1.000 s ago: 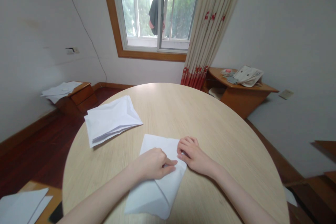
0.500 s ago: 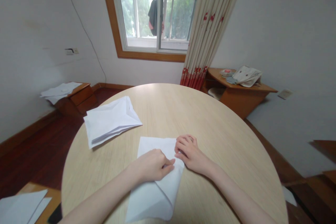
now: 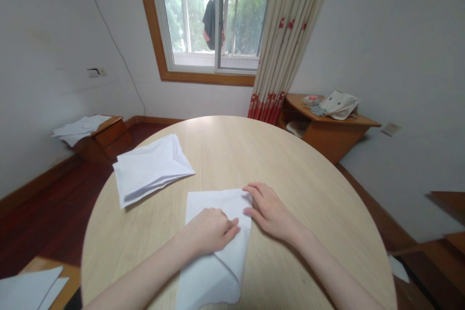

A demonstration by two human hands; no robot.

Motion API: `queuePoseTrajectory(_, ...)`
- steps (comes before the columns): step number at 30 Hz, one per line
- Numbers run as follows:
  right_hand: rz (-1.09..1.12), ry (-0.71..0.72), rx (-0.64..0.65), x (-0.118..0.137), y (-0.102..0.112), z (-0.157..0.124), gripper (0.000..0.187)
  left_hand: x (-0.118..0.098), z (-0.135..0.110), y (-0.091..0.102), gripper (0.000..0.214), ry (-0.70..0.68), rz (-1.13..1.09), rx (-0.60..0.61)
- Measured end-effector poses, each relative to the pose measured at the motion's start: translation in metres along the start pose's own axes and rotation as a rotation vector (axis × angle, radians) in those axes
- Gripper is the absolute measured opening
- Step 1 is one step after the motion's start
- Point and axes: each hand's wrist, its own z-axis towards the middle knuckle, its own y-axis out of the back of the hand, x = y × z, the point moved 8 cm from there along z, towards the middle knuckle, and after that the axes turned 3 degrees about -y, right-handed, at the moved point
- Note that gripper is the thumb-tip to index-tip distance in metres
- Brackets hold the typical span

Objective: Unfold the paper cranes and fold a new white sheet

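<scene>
a flat, folded piece of white paper (image 3: 214, 276) lies on the round, pale wood-grain bench (image 3: 290, 174), at the near side in front of the person, its lower end close to the bottom of the view. a folded edge runs slantwise across its lower half, and its far edge is slightly uneven.

the left hand (image 3: 210, 230) rests on the middle of this paper, its fingers curled under and the thumb and forefinger pointing to the right, close to each other. its grip is narrow; i cannot tell whether any paper is pinched in it. the right hand (image 3: 269, 210) is at the far right corner of the same paper, palm down, fingertips at the corner and thumb by the right edge a little nearer the person. its grip is parted, with a small gap between thumb and fingers.

beyond the left hand and to the left, a loose stack of folded white paper (image 3: 154, 167) lies near the rim of the bench, well apart from the piece under the hands. its layers are fanned a little on the near side.

at the lower left, white paper sheets (image 3: 29, 288) lie on a low brown wooden surface (image 3: 70, 273). against the right wall, a brown wooden corner stand (image 3: 327, 138) carries a cream-coloured cloth bag (image 3: 339, 105).
</scene>
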Motion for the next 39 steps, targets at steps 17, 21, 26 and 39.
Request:
queuePoseTrajectory(17, -0.070, -0.139, 0.299, 0.002, -0.014, -0.011, 0.024, -0.002, 0.002, 0.001, 0.054, 0.000, 0.040, 0.023)
queuePoseTrajectory(21, -0.073, -0.144, 0.300, 0.004, -0.014, -0.011, 0.022, -0.003, 0.002, 0.000, 0.052, -0.012, 0.063, 0.042)
queuePoseTrajectory(26, -0.132, -0.126, 0.309, 0.007, -0.016, -0.010, 0.022, -0.003, 0.002, -0.001, 0.052, -0.003, 0.061, 0.063)
queuePoseTrajectory(39, -0.215, -0.151, 0.267, -0.005, -0.017, -0.006, 0.025, -0.003, 0.002, 0.001, 0.052, 0.010, 0.061, 0.068)
